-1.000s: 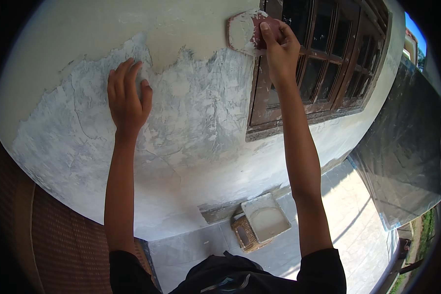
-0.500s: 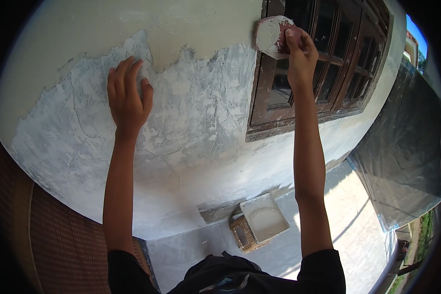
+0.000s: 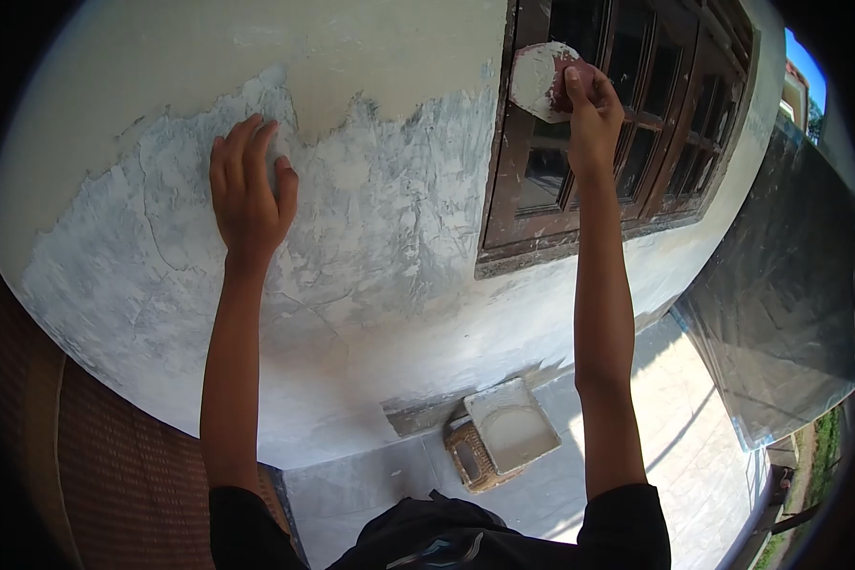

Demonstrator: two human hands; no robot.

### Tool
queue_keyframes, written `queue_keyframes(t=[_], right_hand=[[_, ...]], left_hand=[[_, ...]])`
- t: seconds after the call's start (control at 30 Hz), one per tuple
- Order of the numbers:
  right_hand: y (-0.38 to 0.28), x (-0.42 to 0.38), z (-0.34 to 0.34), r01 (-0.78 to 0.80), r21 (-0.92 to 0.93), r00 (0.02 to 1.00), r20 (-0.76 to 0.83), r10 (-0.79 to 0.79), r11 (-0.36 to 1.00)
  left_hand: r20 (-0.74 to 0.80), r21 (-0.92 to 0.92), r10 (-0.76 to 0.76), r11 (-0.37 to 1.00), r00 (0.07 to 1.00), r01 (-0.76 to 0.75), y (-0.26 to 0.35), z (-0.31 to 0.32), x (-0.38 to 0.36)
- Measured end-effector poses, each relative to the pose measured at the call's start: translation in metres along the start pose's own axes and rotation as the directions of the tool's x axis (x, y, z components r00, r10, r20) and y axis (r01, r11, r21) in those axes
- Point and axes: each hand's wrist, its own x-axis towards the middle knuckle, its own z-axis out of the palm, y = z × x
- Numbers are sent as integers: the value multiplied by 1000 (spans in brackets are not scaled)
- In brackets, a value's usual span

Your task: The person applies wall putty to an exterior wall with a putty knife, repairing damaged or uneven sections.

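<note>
My right hand pinches a reddish-brown putty scraper between thumb and fingers. Thick white putty coats the scraper's left half. In this view the scraper overlaps the brown wooden window frame, just right of the wall's edge. My left hand is open, its slightly bent fingers resting over the wall near the top of the patchy white-grey coating. Above that ragged border the wall is plain cream.
Below, a white rectangular tray with putty in it rests on a woven brown stool on the tiled floor. A dark plastic sheet hangs at right. Brown woven panelling stands at lower left.
My right hand has moved slightly right and down with the scraper, away from the wall's edge and further over the window. My left hand has hardly moved.
</note>
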Motion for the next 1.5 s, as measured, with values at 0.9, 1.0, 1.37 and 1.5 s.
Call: queue_keyframes(t=[0.9,1.0,1.37,1.5], right_hand=[[-38,-53,105,48,-52,986,163,-39,997],[-35,-54,110,115,-139,991,82,-105,984],[-3,-16,8,-28,4,996,-85,28,1000],[-22,-34,52,4,53,999,49,-7,999]], left_hand=[[-8,11,18,1000,1000,-18,0,-3,2],[7,-6,15,1000,1000,-15,-1,-2,1],[2,-15,3,1000,1000,-3,1,0,0],[8,-15,3,1000,1000,-3,-1,-1,0]])
